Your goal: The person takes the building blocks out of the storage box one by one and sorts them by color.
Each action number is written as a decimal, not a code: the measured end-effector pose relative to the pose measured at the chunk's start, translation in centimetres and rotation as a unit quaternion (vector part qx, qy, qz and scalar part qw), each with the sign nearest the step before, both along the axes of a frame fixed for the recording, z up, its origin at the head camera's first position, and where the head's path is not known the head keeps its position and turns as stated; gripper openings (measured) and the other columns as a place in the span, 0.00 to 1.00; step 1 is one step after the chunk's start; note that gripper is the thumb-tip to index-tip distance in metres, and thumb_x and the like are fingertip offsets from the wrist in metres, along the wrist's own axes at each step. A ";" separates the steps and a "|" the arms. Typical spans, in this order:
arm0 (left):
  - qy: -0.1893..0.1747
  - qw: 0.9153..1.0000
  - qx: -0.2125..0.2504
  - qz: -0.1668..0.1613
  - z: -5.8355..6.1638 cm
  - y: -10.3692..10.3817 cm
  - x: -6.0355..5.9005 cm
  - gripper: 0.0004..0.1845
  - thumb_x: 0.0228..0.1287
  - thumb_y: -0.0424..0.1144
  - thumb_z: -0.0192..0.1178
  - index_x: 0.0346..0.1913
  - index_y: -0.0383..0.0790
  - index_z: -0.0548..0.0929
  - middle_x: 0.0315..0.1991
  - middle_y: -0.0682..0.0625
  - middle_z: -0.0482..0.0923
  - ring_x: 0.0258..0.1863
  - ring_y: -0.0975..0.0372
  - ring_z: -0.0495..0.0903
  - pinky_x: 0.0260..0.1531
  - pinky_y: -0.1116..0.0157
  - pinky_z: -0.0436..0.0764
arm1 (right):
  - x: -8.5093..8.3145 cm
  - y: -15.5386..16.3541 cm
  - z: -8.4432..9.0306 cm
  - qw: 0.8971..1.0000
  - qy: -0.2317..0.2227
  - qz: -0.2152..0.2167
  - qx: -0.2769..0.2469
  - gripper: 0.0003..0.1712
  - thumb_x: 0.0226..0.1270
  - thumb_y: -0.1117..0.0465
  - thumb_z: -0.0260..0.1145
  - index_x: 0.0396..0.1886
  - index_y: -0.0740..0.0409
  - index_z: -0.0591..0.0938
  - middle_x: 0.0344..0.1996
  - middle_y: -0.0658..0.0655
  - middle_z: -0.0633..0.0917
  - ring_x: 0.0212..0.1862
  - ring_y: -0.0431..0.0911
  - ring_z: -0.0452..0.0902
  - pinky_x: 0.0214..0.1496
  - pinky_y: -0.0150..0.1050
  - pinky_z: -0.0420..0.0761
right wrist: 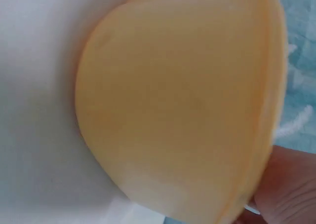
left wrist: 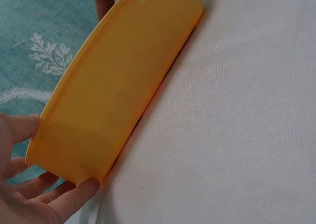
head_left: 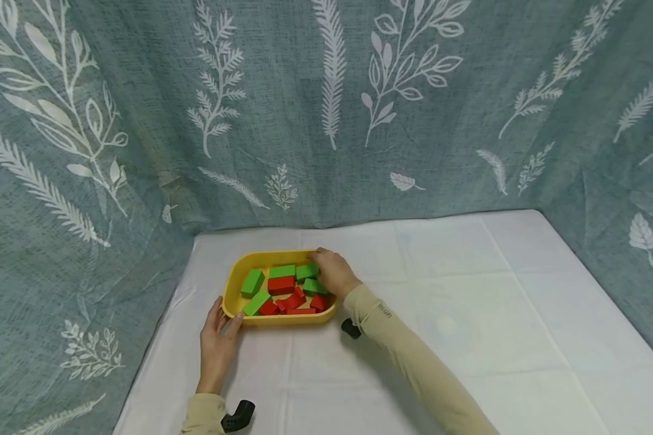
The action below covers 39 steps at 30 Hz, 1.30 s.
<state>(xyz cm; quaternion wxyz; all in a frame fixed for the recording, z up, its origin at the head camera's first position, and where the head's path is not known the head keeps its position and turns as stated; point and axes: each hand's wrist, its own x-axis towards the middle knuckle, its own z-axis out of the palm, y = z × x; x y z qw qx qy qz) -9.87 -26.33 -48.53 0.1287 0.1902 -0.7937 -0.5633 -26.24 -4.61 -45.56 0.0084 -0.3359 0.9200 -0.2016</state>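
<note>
A yellow tray (head_left: 261,258) stands on the white cloth and holds several green blocks (head_left: 252,283) and red blocks (head_left: 281,284). My left hand (head_left: 217,338) lies at the tray's near left corner, with thumb and straight fingers touching its outer wall (left wrist: 113,86). In the left wrist view that hand (left wrist: 29,194) is spread round the corner. My right hand (head_left: 332,272) lies over the far right corner, fingers curled over the rim beside a green block (head_left: 307,270). The right wrist view shows only the tray's outer wall (right wrist: 182,100) and a bit of that hand (right wrist: 286,189); its thumb is hidden.
A white cloth (head_left: 468,314) covers the table, wide to the right of the tray. A grey-green curtain with white leaf prints (head_left: 326,109) closes in the back and both sides. Black wrist mounts (head_left: 350,328) (head_left: 238,415) sit under both sleeves.
</note>
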 end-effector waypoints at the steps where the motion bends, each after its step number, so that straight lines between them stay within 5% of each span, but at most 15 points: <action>1: 0.001 1.000 0.001 0.000 0.0 0.0 0.0 0.37 0.72 0.37 0.57 0.77 0.35 0.52 0.72 0.33 0.59 0.67 0.45 0.65 0.46 0.88 0.67 | -0.1 0.2 0.1 1.000 -0.011 0.000 -0.018 0.24 0.61 0.76 0.65 0.59 0.64 0.80 0.50 0.61 0.83 0.51 0.52 0.81 0.55 0.40 0.83; 10: 0.013 1.000 0.004 0.003 -0.2 0.1 -0.1 0.36 0.71 0.35 0.58 0.76 0.33 0.53 0.71 0.32 0.60 0.66 0.44 0.66 0.42 0.91 0.66 | -0.6 2.5 1.0 0.987 -0.067 0.003 -0.145 0.25 0.61 0.72 0.69 0.59 0.64 0.79 0.51 0.61 0.82 0.53 0.52 0.79 0.55 0.40 0.82; 20: -0.004 1.000 -0.007 0.011 -0.2 0.3 -0.2 0.37 0.72 0.38 0.58 0.77 0.36 0.53 0.71 0.33 0.60 0.66 0.46 0.66 0.53 0.82 0.71 | -1.7 8.1 1.2 0.957 -0.084 -0.030 -0.275 0.27 0.59 0.75 0.69 0.60 0.65 0.79 0.55 0.65 0.80 0.55 0.55 0.78 0.50 0.35 0.85; 26: -0.013 1.000 -0.001 0.014 -0.1 0.2 0.0 0.38 0.71 0.39 0.58 0.77 0.37 0.53 0.72 0.35 0.59 0.66 0.48 0.66 0.61 0.76 0.72 | -2.5 11.7 0.4 0.953 -0.077 -0.071 -0.284 0.28 0.58 0.77 0.69 0.60 0.67 0.78 0.54 0.66 0.80 0.56 0.58 0.77 0.52 0.40 0.85; 35: -0.012 1.000 0.003 0.011 0.1 0.2 0.1 0.38 0.72 0.40 0.58 0.77 0.37 0.51 0.72 0.35 0.58 0.67 0.47 0.65 0.45 0.91 0.66 | -2.8 14.7 -2.3 0.957 -0.095 -0.100 -0.257 0.28 0.57 0.77 0.69 0.59 0.72 0.77 0.53 0.70 0.80 0.55 0.62 0.78 0.55 0.47 0.83; 39: -0.011 1.000 0.001 0.013 0.0 0.3 0.0 0.38 0.72 0.39 0.58 0.77 0.37 0.52 0.72 0.35 0.59 0.66 0.47 0.66 0.63 0.72 0.72 | -2.7 15.3 -3.1 0.957 -0.097 -0.108 -0.250 0.28 0.57 0.77 0.69 0.59 0.72 0.77 0.53 0.70 0.80 0.54 0.63 0.78 0.56 0.49 0.82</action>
